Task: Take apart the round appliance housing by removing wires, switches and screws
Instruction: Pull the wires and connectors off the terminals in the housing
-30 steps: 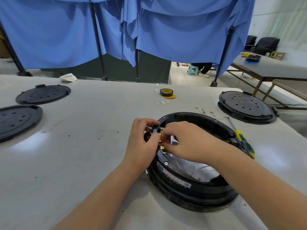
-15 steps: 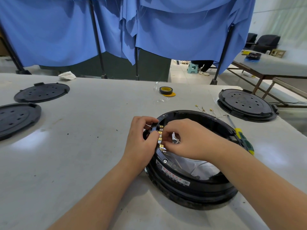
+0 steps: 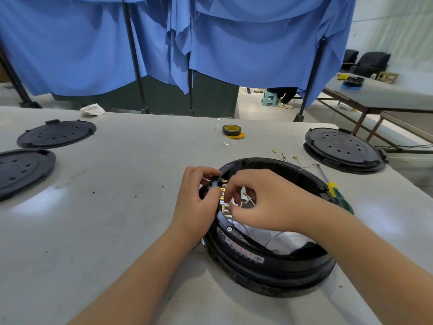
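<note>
The right hand [image 3: 264, 198] reaches down into the round black plastic appliance housing [image 3: 269, 261], fingers curled, its fingertips pinching a thin white wire [image 3: 248, 201] beside the row of brass terminals [image 3: 223, 202] on the housing's inner wall. Just across that wall the left hand [image 3: 196, 202] grips the housing's rim from outside, fingers curled over the top edge and thumb against the black switch block [image 3: 214, 181] that carries the terminals. The two hands nearly touch, with only the terminal row between them. Both forearms come in from the near edge of the pale grey worktable [image 3: 105, 219], the right one crossing over the housing's open top.

Inside the ring, below the right wrist, lies white lining with loose wires; the far half of the cavity is open. Beyond the right hand, against the housing's far rim, lies a yellow-and-green handled screwdriver [image 3: 337, 195]. Farther off, small brass-tipped wire pieces [image 3: 288, 157] lie on the table, then a black round perforated cover [image 3: 343, 148] near the table's right edge. Past the left hand stretches wide bare tabletop, with a roll of black and yellow tape [image 3: 231, 130] ahead and two more black perforated discs [image 3: 56, 133] well away near the left edge. Blue cloth curtains [image 3: 234, 43] close off the table's far side.
</note>
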{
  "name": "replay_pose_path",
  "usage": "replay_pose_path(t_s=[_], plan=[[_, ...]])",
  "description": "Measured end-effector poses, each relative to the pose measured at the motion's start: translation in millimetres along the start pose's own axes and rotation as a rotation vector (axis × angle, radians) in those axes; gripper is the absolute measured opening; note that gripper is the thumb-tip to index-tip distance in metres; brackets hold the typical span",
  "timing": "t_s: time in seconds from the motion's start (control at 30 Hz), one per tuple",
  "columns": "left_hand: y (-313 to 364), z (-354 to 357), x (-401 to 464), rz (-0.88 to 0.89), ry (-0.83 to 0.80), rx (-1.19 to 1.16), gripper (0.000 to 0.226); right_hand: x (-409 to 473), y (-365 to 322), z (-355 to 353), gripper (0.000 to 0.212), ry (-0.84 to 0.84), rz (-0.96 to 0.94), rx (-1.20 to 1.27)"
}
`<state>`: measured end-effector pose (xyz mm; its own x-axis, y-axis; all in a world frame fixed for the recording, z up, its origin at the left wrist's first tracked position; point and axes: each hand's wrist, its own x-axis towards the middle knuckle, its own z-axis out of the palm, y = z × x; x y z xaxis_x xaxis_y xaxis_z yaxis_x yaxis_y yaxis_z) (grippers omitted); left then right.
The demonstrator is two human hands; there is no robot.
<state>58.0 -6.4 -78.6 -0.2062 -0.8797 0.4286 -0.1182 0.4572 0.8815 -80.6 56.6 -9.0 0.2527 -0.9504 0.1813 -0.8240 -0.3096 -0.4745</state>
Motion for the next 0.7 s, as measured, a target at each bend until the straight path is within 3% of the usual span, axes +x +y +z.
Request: replay_pose_path(t_s=[0.13,0.3,0.7], plan=[[-0.8,-0.1,-0.2,0.004,-0.003,0.0,0.029,1.1,-1.2,9.1,0.027,-0.006,0.021,-0.114],[-1.4,0.2,0.4,0.009,-0.004,0.002,0.028,2.3,-2.6,12.6,0.015,-0.073,0.049,-0.195],[-2.3,0.0,0.4,-0.001,0.003,-0.003,0.028,-1.2,-1.4,15.1,0.016,-0.05,-0.046,-0.297]])
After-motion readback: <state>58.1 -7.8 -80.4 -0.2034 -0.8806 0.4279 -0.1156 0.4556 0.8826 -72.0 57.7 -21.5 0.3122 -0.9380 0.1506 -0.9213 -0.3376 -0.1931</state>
